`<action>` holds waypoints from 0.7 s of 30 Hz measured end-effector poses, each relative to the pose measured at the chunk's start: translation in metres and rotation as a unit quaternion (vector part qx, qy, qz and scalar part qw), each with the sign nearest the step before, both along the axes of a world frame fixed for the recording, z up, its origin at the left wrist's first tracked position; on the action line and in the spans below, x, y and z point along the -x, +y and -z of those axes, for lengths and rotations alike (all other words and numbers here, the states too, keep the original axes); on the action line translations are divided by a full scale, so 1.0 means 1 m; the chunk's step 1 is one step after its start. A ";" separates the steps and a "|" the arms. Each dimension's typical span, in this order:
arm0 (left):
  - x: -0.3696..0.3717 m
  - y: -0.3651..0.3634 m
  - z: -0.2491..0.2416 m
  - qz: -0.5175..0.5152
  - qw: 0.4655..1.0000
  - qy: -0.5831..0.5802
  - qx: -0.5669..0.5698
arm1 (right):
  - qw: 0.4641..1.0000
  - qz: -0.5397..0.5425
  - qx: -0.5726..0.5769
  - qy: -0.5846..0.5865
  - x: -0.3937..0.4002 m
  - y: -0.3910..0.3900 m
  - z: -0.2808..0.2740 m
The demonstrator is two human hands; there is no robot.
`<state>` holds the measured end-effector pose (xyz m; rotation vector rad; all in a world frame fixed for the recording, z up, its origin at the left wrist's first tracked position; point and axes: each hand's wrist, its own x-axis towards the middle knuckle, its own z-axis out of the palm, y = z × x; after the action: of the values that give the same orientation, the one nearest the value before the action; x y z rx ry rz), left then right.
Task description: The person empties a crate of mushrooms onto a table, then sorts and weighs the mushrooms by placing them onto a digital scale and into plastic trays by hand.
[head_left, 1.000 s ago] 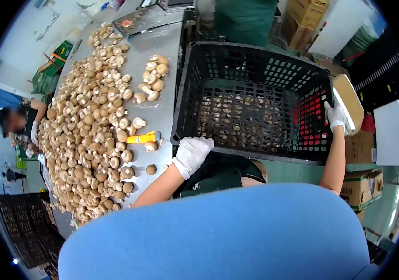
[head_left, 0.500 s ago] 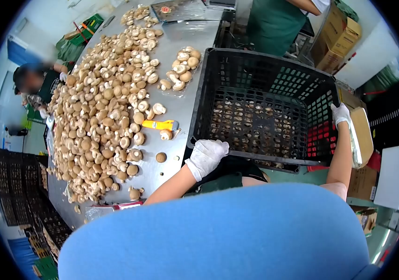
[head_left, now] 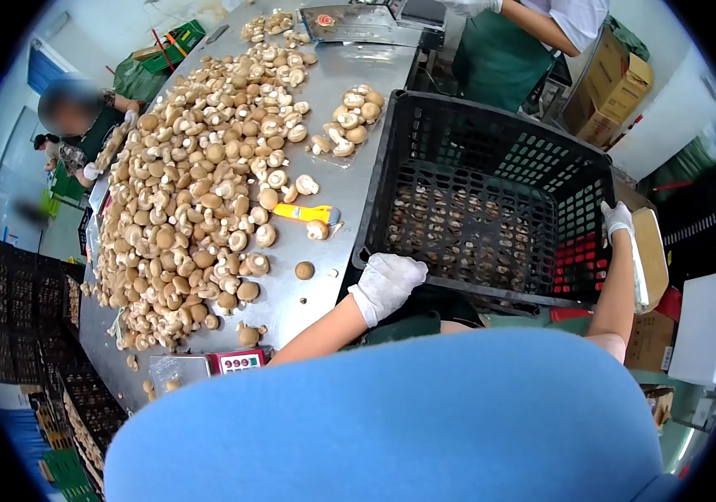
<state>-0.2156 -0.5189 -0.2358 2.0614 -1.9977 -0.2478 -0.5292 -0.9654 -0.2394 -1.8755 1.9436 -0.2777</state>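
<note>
My left hand (head_left: 389,287), in a white glove, is closed over the near left corner of a black plastic crate (head_left: 381,180). My right hand (head_left: 616,221), gloved too, grips the crate's right side at the rim. The crate is tilted slightly beside the steel table (head_left: 341,71). Through its slatted floor I see mushrooms (head_left: 433,219) underneath. To the left, a large heap of brown mushrooms (head_left: 182,192) covers the table. Near the crate lie a yellow-handled tool (head_left: 303,212) and a small wrapped group of mushrooms (head_left: 349,120).
A red-edged scale (head_left: 236,361) sits at the table's near edge. Across the table stands a person in a green apron (head_left: 496,63); another person (head_left: 94,125) works at the left. Cardboard boxes (head_left: 621,84) and a white box (head_left: 703,326) stand at the right. Stacked black crates (head_left: 15,309) are at left.
The view has shifted, so the table and mushrooms sit further right and more of the scale shows. Both hands keep hold of the crate. The far person's gloved hand has come into view.
</note>
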 end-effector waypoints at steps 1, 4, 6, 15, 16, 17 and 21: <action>0.000 0.000 -0.001 -0.001 1.000 0.001 -0.001 | 1.000 0.006 -0.022 0.016 -0.002 0.000 -0.005; 0.002 -0.004 0.003 -0.003 0.999 -0.021 -0.041 | 0.988 -0.040 0.051 0.137 0.016 -0.038 0.023; 0.001 -0.007 0.009 -0.006 0.999 0.023 -0.025 | 0.978 -0.064 0.090 0.176 0.015 -0.038 0.025; -0.011 -0.033 -0.013 -0.024 0.979 0.039 -0.197 | 0.989 -0.028 0.037 0.139 -0.004 -0.042 0.025; -0.011 -0.033 -0.014 -0.021 0.982 0.050 -0.179 | 0.989 -0.026 0.037 0.142 -0.012 -0.031 0.009; -0.012 -0.034 -0.015 -0.018 0.982 0.053 -0.178 | 0.988 -0.030 0.024 0.151 -0.023 -0.022 -0.011; -0.017 -0.031 -0.025 -0.010 0.986 0.059 -0.155 | 0.986 -0.031 0.034 0.157 -0.029 -0.018 -0.021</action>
<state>-0.1986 -0.5502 -0.2104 2.1838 -1.9682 -0.7003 -0.4997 -0.9833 -0.2183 -2.1275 2.0925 -0.0285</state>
